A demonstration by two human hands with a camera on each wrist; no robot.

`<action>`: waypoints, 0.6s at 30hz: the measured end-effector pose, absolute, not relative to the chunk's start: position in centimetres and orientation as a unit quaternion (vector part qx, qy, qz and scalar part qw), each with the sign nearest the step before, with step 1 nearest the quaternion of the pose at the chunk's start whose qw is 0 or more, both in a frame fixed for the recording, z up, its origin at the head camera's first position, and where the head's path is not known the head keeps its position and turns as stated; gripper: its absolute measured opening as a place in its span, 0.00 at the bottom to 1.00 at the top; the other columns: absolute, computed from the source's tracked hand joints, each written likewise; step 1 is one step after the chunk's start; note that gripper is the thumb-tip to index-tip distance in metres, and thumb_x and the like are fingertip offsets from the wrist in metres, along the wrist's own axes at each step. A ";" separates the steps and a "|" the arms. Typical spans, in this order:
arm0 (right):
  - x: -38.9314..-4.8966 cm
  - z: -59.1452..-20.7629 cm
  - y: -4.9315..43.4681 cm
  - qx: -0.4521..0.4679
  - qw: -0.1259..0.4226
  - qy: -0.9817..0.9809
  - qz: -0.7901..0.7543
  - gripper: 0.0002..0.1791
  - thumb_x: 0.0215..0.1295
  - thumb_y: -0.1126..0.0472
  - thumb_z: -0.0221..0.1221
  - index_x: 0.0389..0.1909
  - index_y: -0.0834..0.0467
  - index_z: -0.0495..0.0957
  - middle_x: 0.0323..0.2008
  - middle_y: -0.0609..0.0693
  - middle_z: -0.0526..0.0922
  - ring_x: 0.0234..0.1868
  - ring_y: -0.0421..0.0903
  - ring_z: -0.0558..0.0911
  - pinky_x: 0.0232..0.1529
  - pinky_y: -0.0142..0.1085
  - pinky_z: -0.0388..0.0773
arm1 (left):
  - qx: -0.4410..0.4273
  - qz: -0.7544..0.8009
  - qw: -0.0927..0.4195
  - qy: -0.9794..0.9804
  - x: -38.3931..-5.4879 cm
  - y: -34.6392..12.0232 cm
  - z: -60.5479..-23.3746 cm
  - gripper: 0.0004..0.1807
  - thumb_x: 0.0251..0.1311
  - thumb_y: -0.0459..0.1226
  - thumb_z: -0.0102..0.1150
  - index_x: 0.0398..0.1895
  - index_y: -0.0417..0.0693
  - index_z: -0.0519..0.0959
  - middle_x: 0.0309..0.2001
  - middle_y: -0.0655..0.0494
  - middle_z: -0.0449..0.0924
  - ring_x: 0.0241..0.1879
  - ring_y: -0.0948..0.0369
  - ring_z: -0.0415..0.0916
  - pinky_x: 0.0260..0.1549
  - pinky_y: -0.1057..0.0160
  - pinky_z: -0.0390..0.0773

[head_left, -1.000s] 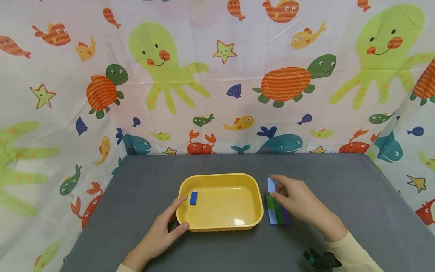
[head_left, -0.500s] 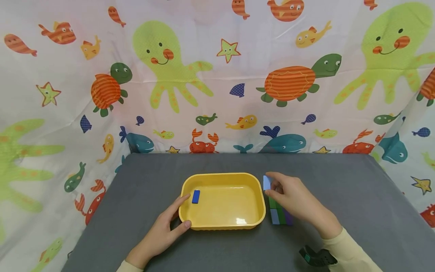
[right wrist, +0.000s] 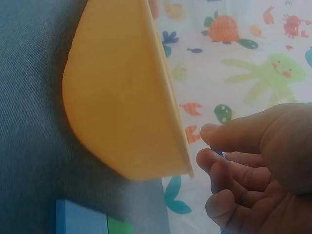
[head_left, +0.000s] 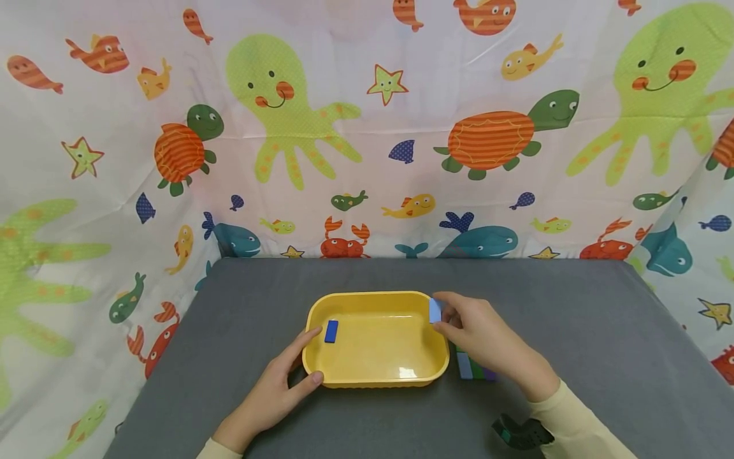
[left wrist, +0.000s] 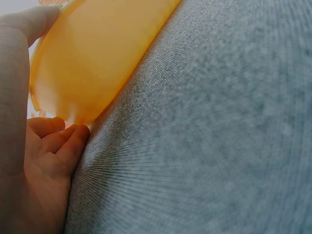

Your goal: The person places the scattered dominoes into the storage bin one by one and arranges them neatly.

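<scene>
A yellow plastic tray (head_left: 378,357) stands mid-table with one dark blue block (head_left: 331,331) lying inside, toward the left. My left hand (head_left: 269,389) holds the tray's left end, index finger over the rim and thumb at the near corner. In the left wrist view, the other fingers (left wrist: 73,141) curl near the tray wall. Between thumb and fingers, my right hand (head_left: 487,335) pinches a light blue block (head_left: 435,311) at the tray's far right corner, raised about rim height. In the right wrist view the fingers mostly hide that block.
Right of the tray, partly under my right hand, flat blocks lie together: light blue (head_left: 464,366), green (head_left: 476,370) and purple (head_left: 489,375). Grey cloth (head_left: 378,421) covers the table. A sea-animal curtain (head_left: 401,127) encloses the back and sides.
My right hand has carried the light blue block left, from above the grouped blocks to the tray's right rim. My left hand keeps its place on the tray.
</scene>
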State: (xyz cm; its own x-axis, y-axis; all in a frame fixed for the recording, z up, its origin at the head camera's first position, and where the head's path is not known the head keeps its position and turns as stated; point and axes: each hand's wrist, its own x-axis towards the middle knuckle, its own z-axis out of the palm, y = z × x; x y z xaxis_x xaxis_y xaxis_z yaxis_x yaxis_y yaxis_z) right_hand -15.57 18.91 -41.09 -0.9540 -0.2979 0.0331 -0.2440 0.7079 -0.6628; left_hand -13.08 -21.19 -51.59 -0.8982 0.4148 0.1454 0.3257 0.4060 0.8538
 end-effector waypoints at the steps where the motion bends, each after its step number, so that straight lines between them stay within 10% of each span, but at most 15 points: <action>1: -15.6 -41.0 18.7 -0.150 0.039 0.922 -0.354 0.27 0.75 0.63 0.70 0.71 0.65 0.78 0.36 0.45 0.84 0.31 0.44 0.79 0.31 0.33 0.83 | 0.221 0.499 0.045 0.837 -13.1 -21.2 -51.6 0.40 0.78 0.42 0.67 0.88 0.60 0.62 0.86 0.56 0.57 0.83 0.49 0.56 0.70 0.70 0.63; 18: -16.6 -41.0 16.6 -0.167 0.043 0.919 -0.355 0.27 0.74 0.61 0.71 0.70 0.63 0.78 0.36 0.46 0.82 0.31 0.43 0.77 0.29 0.34 0.81 | 0.215 0.499 0.047 0.838 -13.0 -21.1 -51.3 0.40 0.77 0.43 0.67 0.88 0.59 0.62 0.86 0.52 0.56 0.84 0.45 0.53 0.70 0.70 0.62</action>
State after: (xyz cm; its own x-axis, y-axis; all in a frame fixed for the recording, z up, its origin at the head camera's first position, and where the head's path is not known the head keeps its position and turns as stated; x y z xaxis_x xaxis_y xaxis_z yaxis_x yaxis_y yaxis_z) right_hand -16.64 16.60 -41.01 -0.9403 -0.3381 0.0400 -0.2772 0.6922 -0.6663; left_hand -12.99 -21.10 -51.34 -0.9035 0.4065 0.1355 0.3130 0.4100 0.8567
